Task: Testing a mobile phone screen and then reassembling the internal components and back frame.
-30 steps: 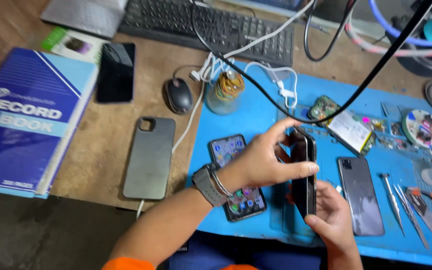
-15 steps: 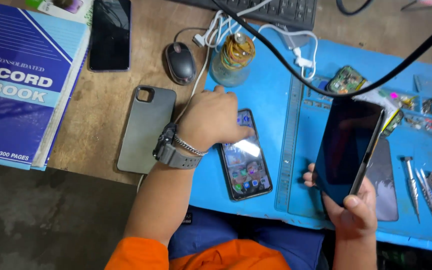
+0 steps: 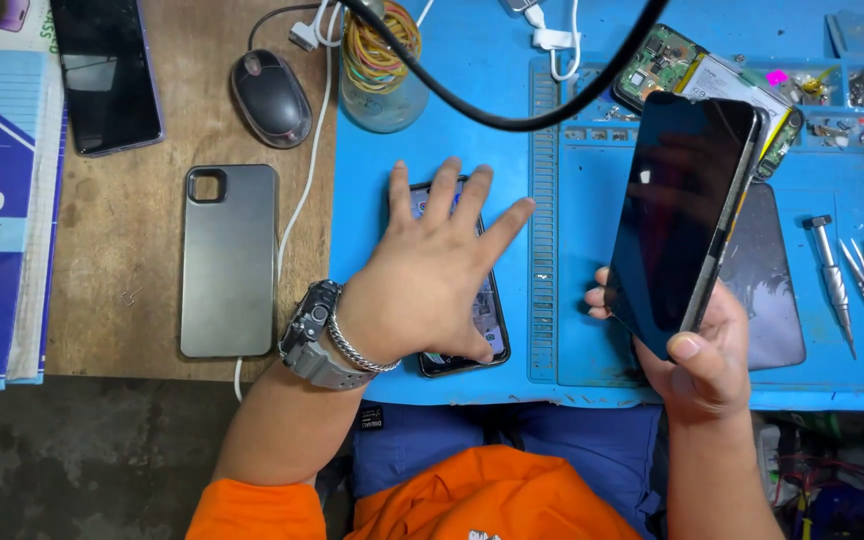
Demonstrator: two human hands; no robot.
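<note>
Holding a dark phone (image 3: pixel 687 215) upright in our right hand (image 3: pixel 697 355), we keep the grip closed around its lower edge, thumb on the side, screen tilted toward us. Our left hand (image 3: pixel 432 275) is open, fingers spread, palm resting flat on a lit phone (image 3: pixel 487 325) lying on the blue mat (image 3: pixel 572 300). Left of that hand a grey case (image 3: pixel 229 260) lies on the wooden surface (image 3: pixel 122 250). Beyond it sit a mouse (image 3: pixel 270 97) and a jar (image 3: pixel 382 65).
</note>
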